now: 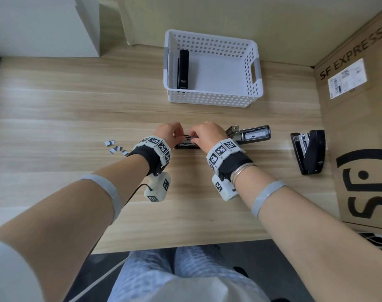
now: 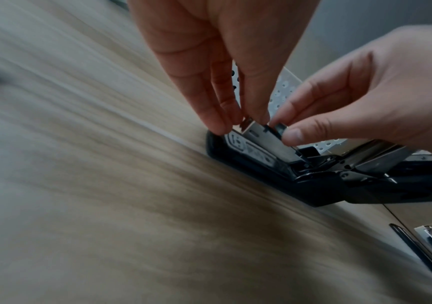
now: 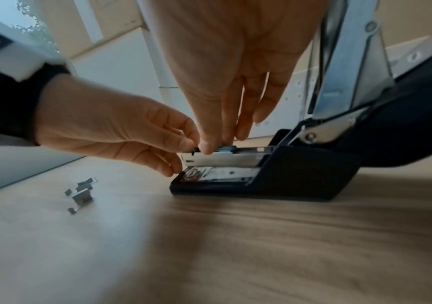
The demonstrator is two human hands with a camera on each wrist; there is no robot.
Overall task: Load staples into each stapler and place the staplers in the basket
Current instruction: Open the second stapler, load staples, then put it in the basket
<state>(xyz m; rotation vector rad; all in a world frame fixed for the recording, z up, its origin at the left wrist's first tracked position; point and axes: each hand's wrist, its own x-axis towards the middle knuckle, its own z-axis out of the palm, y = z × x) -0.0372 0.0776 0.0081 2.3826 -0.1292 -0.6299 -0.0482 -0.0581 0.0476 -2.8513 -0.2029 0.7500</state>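
A black stapler [image 1: 253, 135] lies open at the table's middle, lid flipped back to the right, metal magazine [image 2: 267, 139] bare. My left hand [image 1: 167, 131] pinches the magazine's front end [image 3: 191, 159]. My right hand [image 1: 205, 132] pinches a staple strip [image 3: 226, 149] and holds it down in the magazine's channel. In the left wrist view its thumb and forefinger [image 2: 293, 135] close on that strip. Behind stands a white perforated basket [image 1: 212, 98] with one shut black stapler [image 1: 183, 70] along its left wall. A second open stapler [image 1: 308, 151] lies at the right.
Several loose staple strips [image 1: 115, 147] lie scattered left of my left wrist, also seen as staple strips [image 3: 81, 193] on the wood. A large cardboard box [image 1: 360, 105] walls off the right side. The table's near edge [image 1: 185, 247] runs just above my lap.
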